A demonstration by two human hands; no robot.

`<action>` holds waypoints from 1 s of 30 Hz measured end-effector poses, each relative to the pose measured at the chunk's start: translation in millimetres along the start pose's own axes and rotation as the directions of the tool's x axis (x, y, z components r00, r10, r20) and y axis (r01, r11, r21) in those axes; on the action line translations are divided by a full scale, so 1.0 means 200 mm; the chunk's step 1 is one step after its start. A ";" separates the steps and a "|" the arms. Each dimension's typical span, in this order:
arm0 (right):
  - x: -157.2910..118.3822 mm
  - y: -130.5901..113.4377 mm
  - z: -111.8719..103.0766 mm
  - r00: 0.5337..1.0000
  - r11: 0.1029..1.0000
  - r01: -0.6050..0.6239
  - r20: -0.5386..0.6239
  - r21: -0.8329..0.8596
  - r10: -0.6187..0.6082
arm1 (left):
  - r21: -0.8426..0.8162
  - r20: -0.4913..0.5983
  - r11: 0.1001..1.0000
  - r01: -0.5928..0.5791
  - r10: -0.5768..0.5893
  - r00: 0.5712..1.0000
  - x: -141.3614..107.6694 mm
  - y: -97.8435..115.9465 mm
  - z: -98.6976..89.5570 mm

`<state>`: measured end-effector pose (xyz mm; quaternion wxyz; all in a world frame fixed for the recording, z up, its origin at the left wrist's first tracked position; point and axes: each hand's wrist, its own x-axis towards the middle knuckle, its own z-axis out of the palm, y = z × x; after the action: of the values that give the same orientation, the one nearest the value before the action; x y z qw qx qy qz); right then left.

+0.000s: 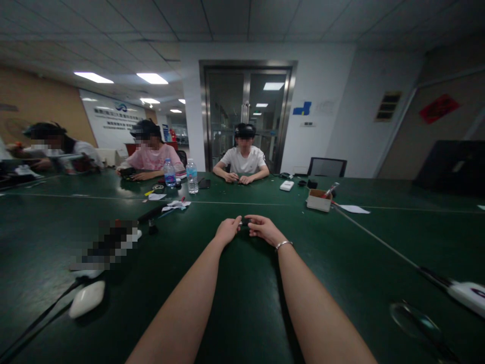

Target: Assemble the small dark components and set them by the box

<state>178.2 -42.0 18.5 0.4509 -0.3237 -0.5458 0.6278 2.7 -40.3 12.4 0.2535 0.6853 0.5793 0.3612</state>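
Observation:
A small dark object (245,222) sits between my hands just above the green table, too small to name. My left hand (227,231) pinches its left end, thumb and finger pressed together. From the other side, the curled fingers of my right hand (265,230) grip it; a silvery bracelet (284,244) circles that wrist. Both forearms reach forward over the green tabletop (250,303).
To my left lie a white rounded case (88,299) and a small black item (152,227). Ahead stand water bottles (192,177) and a small box (319,200). Glasses (417,321) lie at right. Across the table, a person in white (244,159) works with their hands.

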 end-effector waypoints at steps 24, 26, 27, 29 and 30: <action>0.02 0.01 0.00 0.992 0.999 -0.040 -0.121 0.019 0.042 | -0.340 -0.026 0.925 -0.169 0.170 0.985 0.02 -0.07 0.07; 0.02 0.02 -0.01 0.992 0.999 -0.039 -0.119 0.017 0.041 | -0.351 -0.011 0.922 -0.164 0.171 0.985 0.02 -0.07 0.06; 0.02 0.02 -0.01 0.992 0.999 -0.037 -0.118 0.015 0.039 | -0.352 -0.003 0.923 -0.158 0.168 0.986 0.02 -0.07 0.06; 0.02 0.02 -0.01 0.994 0.999 -0.033 -0.107 0.008 0.034 | -0.344 0.011 0.928 -0.143 0.156 0.988 0.01 -0.06 0.06; 0.02 0.02 -0.01 0.994 1.000 -0.030 -0.101 0.006 0.031 | -0.334 0.017 0.933 -0.134 0.148 0.989 0.01 -0.06 0.05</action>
<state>178.4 -37.2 14.6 0.4689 -0.3624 -0.5160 0.6185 3.7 -35.0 -3.0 0.3507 0.6802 0.4541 0.4562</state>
